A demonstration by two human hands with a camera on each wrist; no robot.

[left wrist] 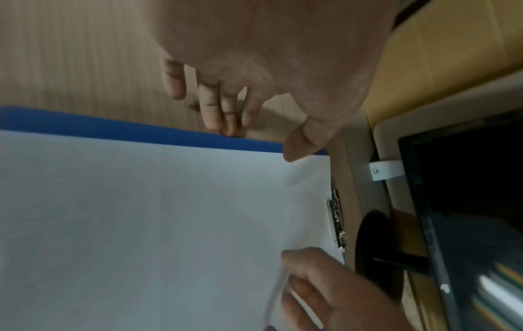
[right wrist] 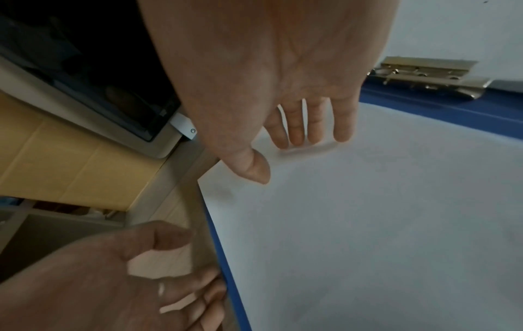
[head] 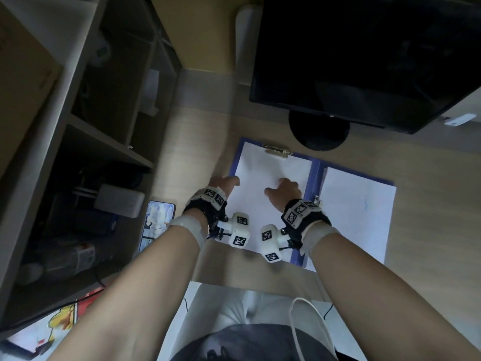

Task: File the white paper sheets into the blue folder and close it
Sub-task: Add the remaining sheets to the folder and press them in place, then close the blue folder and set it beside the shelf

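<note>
The blue folder (head: 316, 178) lies open on the wooden desk. A stack of white sheets (head: 250, 201) covers its left half, under the metal clip (head: 277, 151) at the far edge. Another white sheet (head: 356, 212) lies on the right half. My left hand (head: 225, 184) is at the folder's left edge; its fingertips (left wrist: 222, 125) touch the blue rim (left wrist: 113, 127) and the thumb hovers by the paper corner. My right hand (head: 283, 191) rests on the left stack with straight fingers (right wrist: 297, 127) on the paper (right wrist: 368, 224), just short of the clip (right wrist: 424, 71).
A dark monitor (head: 364, 61) stands behind the folder, its round base (head: 318, 128) close to the clip. A phone (head: 156, 225) lies at the desk's left edge. An open shelf unit (head: 78, 152) fills the left side. Bare desk (head: 197, 142) lies left of the folder.
</note>
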